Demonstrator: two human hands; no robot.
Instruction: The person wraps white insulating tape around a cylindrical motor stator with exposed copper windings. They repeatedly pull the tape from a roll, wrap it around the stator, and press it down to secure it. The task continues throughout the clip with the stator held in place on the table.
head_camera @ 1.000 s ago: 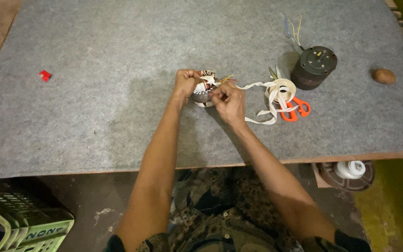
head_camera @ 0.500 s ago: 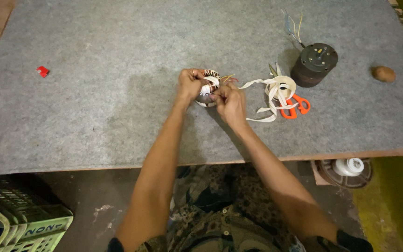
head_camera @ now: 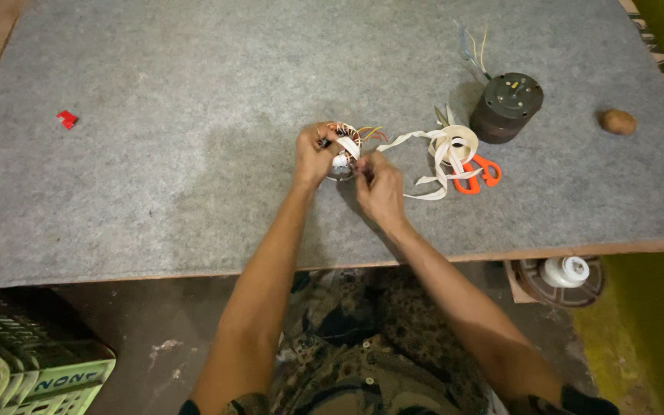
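Near the middle of the grey felt-covered table, the left hand stays wrapped around a small copper-wound stator coil, much as a second ago. The right hand still pinches what looks like the white tape against it, having shifted only slightly. The tape roll, orange scissors and dark motor lie unmoved to the right.
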